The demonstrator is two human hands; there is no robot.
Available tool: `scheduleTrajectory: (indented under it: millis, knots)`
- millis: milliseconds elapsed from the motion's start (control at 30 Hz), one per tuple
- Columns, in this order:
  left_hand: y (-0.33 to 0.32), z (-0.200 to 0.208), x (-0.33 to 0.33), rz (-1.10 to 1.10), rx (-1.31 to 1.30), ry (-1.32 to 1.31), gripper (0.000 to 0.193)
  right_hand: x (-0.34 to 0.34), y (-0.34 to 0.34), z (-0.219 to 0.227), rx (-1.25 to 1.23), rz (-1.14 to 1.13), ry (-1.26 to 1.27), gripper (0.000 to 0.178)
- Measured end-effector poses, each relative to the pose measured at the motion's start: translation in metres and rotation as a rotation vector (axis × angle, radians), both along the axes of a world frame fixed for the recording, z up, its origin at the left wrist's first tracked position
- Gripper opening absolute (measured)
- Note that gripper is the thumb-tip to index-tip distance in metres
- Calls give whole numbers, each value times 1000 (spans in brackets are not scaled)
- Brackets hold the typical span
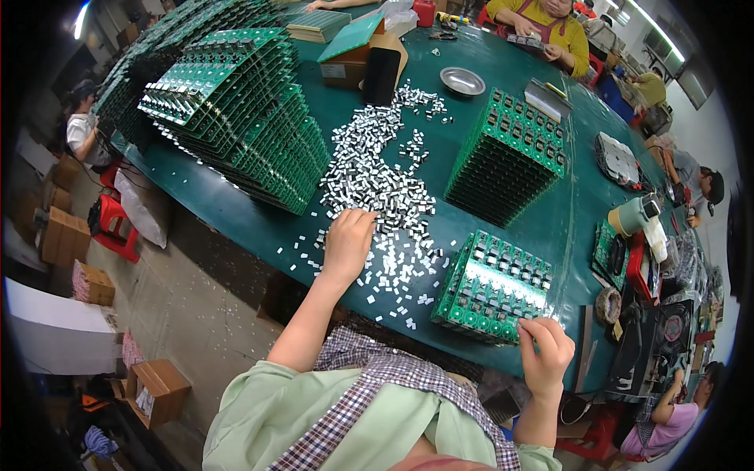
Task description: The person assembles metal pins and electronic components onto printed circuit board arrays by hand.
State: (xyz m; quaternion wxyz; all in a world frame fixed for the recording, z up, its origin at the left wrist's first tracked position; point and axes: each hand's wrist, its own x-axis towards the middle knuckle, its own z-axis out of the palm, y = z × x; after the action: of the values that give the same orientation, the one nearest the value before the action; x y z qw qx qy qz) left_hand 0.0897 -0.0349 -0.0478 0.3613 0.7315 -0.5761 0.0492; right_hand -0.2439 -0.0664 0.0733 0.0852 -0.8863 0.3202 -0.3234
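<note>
Judging by the bench, lots left: left hand (pixel 346 239) spread on loose metal clips (pixel 377 177), right hand (pixel 544 353) pinching the near-edge green board stack (pixel 493 286), big stacks waiting.

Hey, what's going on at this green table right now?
A person sits at the table. The left hand rests in a heap of small silver parts. The right hand pinches at the near edge of a stack of green boards. More board stacks stand around.
</note>
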Motion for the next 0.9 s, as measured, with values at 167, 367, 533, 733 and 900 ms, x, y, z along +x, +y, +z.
scheduleTrajectory:
  millis: [167, 367, 533, 733, 900]
  knots:
    - [-1, 8, -4, 27, 34, 369, 30, 3, 3, -4, -17, 9, -72, 19]
    - [8, 15, -7, -78, 7, 528, 19, 10, 9, -5, 3, 45, -147, 21]
    - [41, 77, -71, -698, -38, 1454, 15, 46, 33, -4, 309, 114, -363, 36]
    - [55, 77, -106, -808, -78, 1404, 18, 61, 46, -12, 373, 110, -380, 28]
    - [63, 77, -113, -827, -92, 1182, 13, 53, 55, -10, 380, 90, -419, 25]
